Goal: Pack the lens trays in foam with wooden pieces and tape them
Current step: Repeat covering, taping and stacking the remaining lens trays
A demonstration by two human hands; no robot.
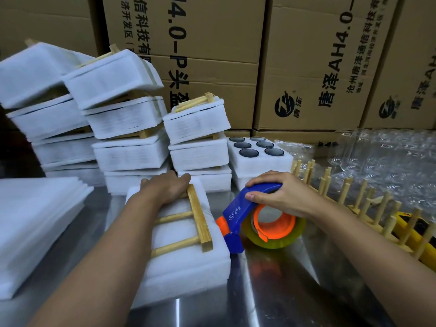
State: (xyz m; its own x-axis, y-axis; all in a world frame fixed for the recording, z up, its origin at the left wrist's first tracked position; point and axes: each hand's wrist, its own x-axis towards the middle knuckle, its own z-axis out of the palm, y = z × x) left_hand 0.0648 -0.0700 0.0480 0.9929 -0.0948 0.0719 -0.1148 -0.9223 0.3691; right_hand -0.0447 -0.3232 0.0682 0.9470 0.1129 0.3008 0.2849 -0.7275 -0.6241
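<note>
A white foam bundle (188, 263) lies on the steel table in front of me, with a ladder-shaped wooden piece (200, 218) on top. My left hand (165, 187) lies on the far end of the bundle, fingers reaching over the wood's end. My right hand (280, 192) grips the blue handle of a tape dispenser (238, 213) with an orange core and a yellowish tape roll (273, 232), its mouth against the bundle's right side. An uncovered foam lens tray (259, 161) with several dark lenses stands behind.
Stacks of packed foam bundles (132, 128) rise at the back left before cardboard boxes (306, 67). Flat foam sheets (35, 227) lie at the left. A row of wooden pieces (368, 204) runs along the right, beside clear plastic wrap (389, 161) and a yellow object (405, 227).
</note>
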